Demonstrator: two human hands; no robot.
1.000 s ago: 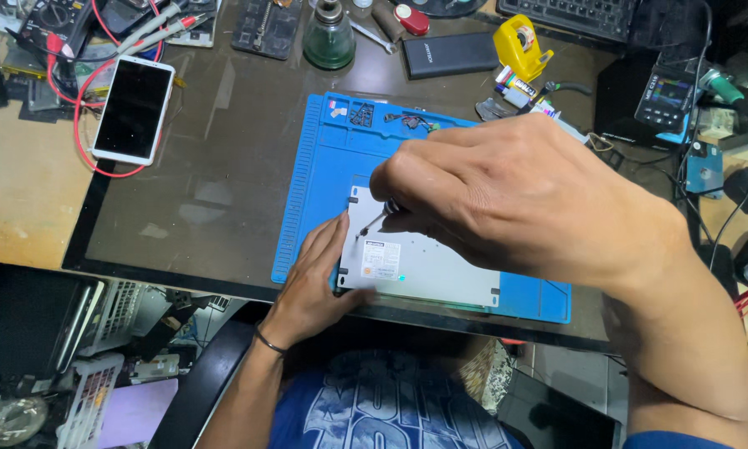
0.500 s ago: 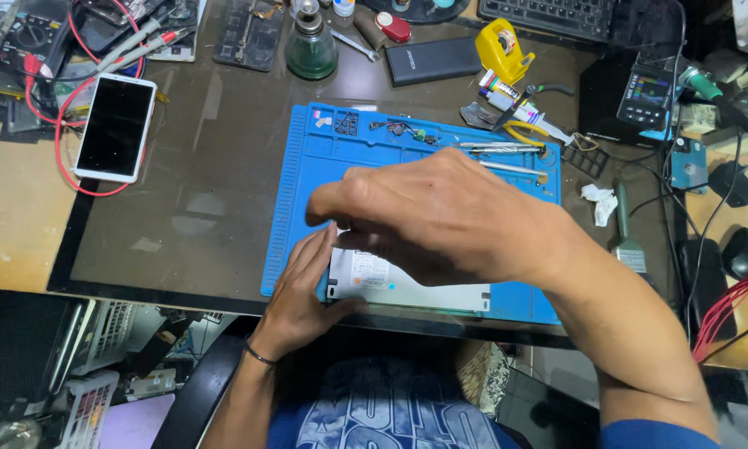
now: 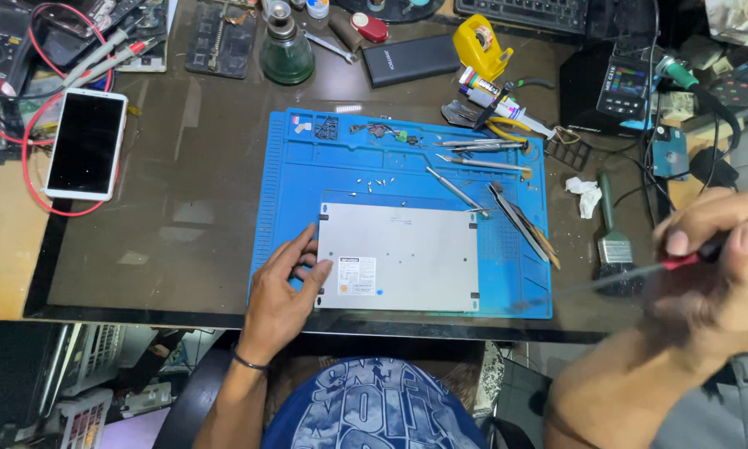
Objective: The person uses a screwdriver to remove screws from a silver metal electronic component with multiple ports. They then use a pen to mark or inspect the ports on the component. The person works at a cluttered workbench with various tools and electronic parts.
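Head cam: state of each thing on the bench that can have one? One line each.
Silver panel: flat on the blue mat, label side up.
Left hand: fingers resting on the panel's left edge.
Right hand: lifted off to the right, gripping a screwdriver.
White phone: face up, screen dark.
Small screws: loose on the mat above the panel.
Brush: lying flat beside the mat.

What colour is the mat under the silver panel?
The mat is bright blue, seen clearly in the head view.
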